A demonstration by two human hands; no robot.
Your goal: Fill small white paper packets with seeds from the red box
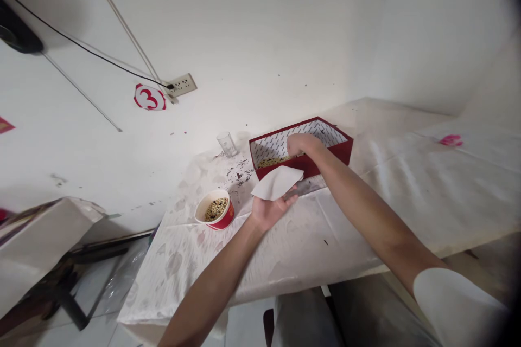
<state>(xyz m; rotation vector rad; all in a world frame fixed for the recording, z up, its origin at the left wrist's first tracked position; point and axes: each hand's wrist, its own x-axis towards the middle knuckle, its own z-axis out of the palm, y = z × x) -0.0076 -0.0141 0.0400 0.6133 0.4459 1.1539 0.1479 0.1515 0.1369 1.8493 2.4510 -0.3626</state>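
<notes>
My left hand [269, 212] is palm up near the front of the red box, holding a white piece of paper [279, 182] that is curved like a shallow cone or bowl. Some of its fingers are hidden beneath the paper. Inside the long red box [336, 153], lined with patterned white paper, my right hand [302, 143] reaches down with curled fingers; its fingertips and whatever they hold are out of sight. Small pale and dark grains [271, 162] lie along the box's bottom. Left of my left hand stands a red and white paper bowl [223, 220] with similar grains [216, 209] in it.
A clear glass [227, 144] stands by the wall, left of the box. Dark bits [240, 173] are scattered on the pale tablecloth [293, 260]. A power outlet [183, 85] with a black cord is on the wall. Another covered table [49, 238] is at the left.
</notes>
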